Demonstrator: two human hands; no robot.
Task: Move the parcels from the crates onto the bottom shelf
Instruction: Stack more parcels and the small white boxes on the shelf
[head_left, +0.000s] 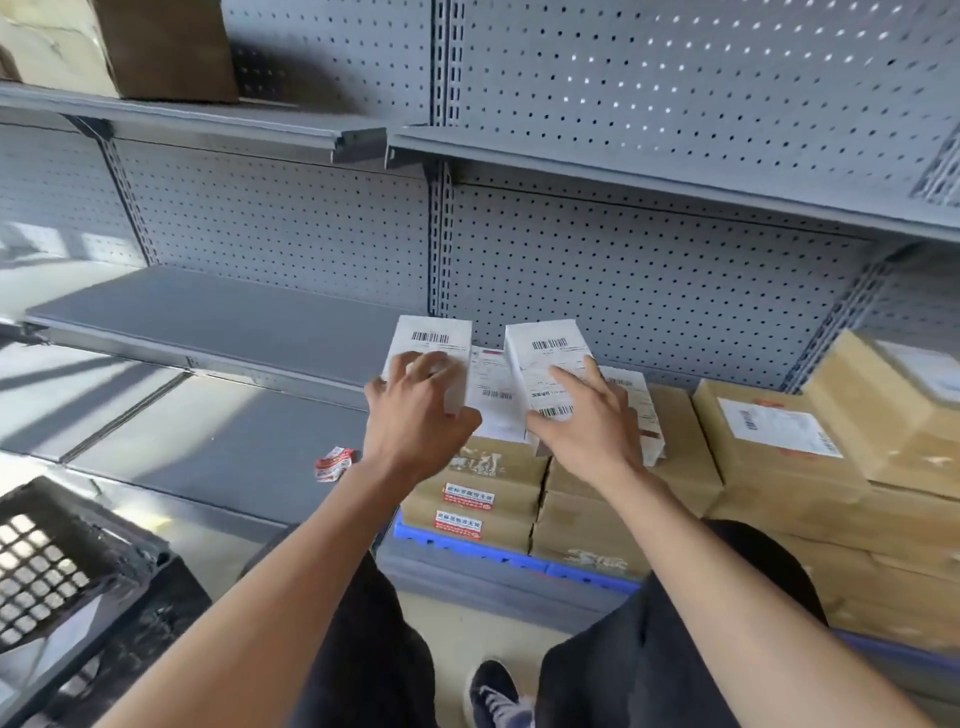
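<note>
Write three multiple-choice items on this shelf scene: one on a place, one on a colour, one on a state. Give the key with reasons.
1. Where is the black crate?
A. lower left, on the floor
B. on the top shelf
C. on the brown boxes

2. What colour is the pallet under the brown boxes?
A. red
B. blue
C. green

3. What is the left hand doing?
A. hanging idle
B. gripping a white parcel
C. holding the crate

Key: A, it sits lower left; B, its edge shows blue; C is wrong, so B, fingers curl around the parcel.
</note>
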